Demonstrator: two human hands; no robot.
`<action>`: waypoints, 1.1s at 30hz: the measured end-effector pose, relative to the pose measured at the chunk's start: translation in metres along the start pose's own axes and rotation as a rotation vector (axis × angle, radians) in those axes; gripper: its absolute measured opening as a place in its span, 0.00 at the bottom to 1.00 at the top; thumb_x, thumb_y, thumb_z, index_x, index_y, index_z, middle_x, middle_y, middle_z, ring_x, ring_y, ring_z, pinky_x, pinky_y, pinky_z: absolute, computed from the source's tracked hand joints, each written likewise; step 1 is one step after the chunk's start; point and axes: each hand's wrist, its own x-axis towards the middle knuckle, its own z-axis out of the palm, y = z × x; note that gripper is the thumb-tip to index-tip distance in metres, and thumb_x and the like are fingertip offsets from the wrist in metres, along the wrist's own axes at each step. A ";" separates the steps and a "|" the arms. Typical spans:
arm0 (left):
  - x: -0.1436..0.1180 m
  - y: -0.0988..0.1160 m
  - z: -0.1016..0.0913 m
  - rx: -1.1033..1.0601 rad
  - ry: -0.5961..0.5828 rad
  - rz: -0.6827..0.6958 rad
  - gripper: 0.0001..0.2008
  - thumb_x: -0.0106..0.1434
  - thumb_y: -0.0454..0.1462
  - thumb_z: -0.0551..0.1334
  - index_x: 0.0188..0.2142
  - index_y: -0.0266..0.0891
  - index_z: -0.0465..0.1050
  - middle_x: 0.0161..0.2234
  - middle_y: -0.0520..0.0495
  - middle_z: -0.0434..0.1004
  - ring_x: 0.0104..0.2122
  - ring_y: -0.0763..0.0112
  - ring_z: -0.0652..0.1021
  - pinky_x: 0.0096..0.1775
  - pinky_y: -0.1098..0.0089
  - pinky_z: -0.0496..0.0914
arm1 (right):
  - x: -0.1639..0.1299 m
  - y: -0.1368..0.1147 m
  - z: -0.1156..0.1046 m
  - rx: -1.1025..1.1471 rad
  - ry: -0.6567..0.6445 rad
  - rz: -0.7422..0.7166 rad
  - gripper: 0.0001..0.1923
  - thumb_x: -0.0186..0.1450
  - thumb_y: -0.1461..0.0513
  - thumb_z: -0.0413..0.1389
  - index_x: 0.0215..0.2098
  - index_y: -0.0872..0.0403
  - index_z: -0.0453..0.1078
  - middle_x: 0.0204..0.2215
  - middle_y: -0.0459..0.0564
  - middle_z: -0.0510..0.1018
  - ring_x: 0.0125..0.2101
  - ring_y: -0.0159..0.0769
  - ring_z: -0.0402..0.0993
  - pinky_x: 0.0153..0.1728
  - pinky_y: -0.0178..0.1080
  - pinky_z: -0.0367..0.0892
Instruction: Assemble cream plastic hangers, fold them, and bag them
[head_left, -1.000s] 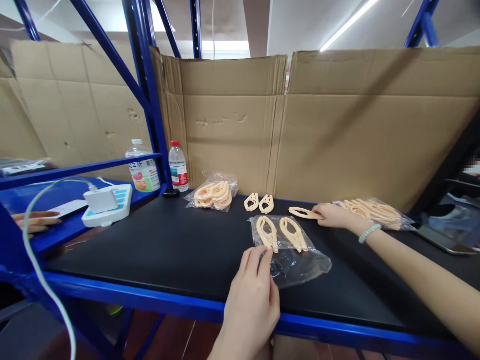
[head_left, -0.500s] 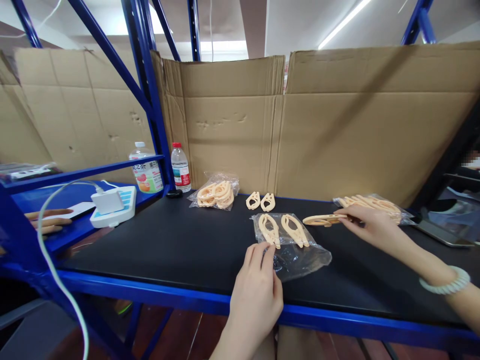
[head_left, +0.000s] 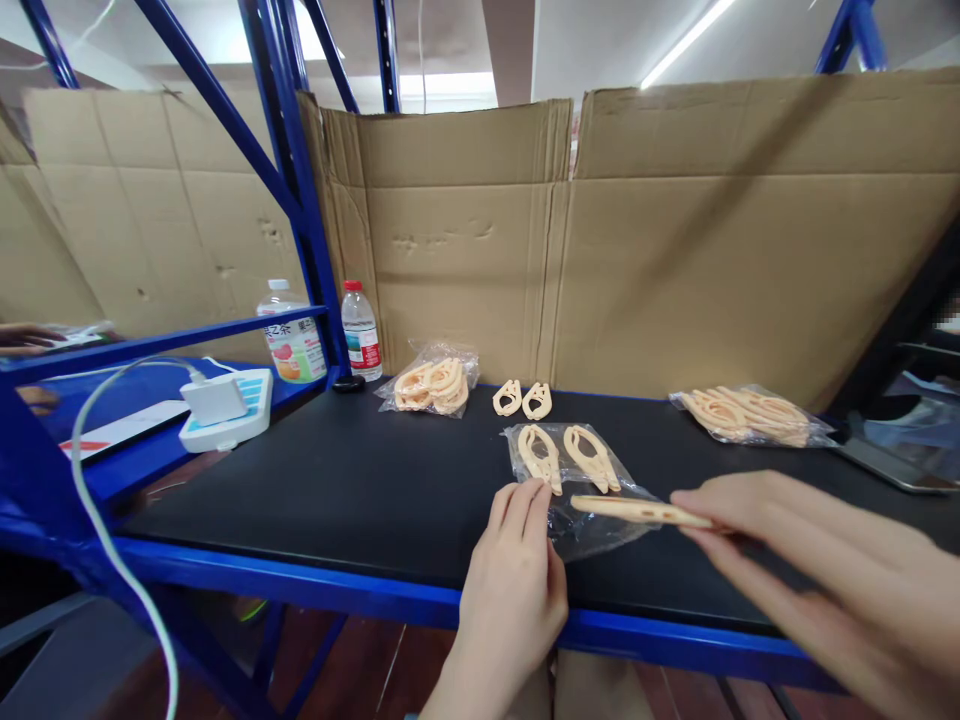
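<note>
My left hand (head_left: 514,570) is closed at the near left edge of a clear plastic bag (head_left: 592,535), its fingertips beside the lower tip of a beige piece. Two beige loop-shaped plastic pieces, the left one (head_left: 538,455) and the right one (head_left: 591,458), lie side by side in the bag's far part. My right hand (head_left: 772,550), slightly blurred, pinches the end of another beige loop-shaped piece (head_left: 637,510). That piece is held edge-on above the bag's near part, pointing left. Two smaller beige clip-like pieces (head_left: 507,398) lie behind the bag.
A filled bag of beige pieces (head_left: 431,385) lies back left, another (head_left: 750,415) back right. A red-capped bottle (head_left: 361,335) stands by the blue post. A power strip (head_left: 255,410) and phone (head_left: 127,430) are left. Cardboard (head_left: 465,240) walls the back. Another person's hand (head_left: 30,337) shows far left.
My right hand has brought the beige piece left and nearer, from beside the right-hand filled bag to over the clear bag. My left hand stays in place. The other person's hand has left the phone.
</note>
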 end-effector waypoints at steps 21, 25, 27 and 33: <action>0.000 0.004 -0.002 0.138 -0.099 -0.041 0.34 0.52 0.25 0.52 0.60 0.36 0.58 0.58 0.44 0.64 0.52 0.56 0.65 0.51 0.56 0.68 | 0.019 -0.018 0.119 -0.451 -0.300 -0.168 0.11 0.57 0.76 0.50 0.24 0.59 0.70 0.21 0.54 0.71 0.23 0.41 0.68 0.23 0.40 0.63; 0.000 0.005 -0.004 0.159 -0.109 -0.062 0.33 0.53 0.25 0.52 0.60 0.37 0.58 0.59 0.46 0.63 0.53 0.57 0.64 0.52 0.57 0.67 | 0.027 -0.013 0.120 -0.508 -0.257 -0.203 0.09 0.58 0.74 0.51 0.28 0.59 0.70 0.29 0.58 0.75 0.33 0.45 0.69 0.29 0.42 0.63; 0.000 0.005 -0.004 0.166 -0.110 -0.061 0.33 0.53 0.26 0.52 0.60 0.37 0.57 0.60 0.46 0.63 0.53 0.57 0.64 0.52 0.58 0.67 | 0.032 -0.008 0.117 -0.523 -0.261 -0.162 0.08 0.60 0.73 0.51 0.31 0.59 0.70 0.32 0.57 0.74 0.35 0.45 0.68 0.28 0.42 0.62; -0.001 0.004 -0.004 0.161 -0.114 -0.051 0.33 0.54 0.26 0.51 0.60 0.38 0.57 0.59 0.47 0.63 0.53 0.57 0.65 0.50 0.58 0.68 | 0.035 0.014 0.115 -0.365 -0.434 0.108 0.17 0.57 0.71 0.59 0.43 0.57 0.66 0.35 0.51 0.73 0.35 0.40 0.70 0.27 0.37 0.63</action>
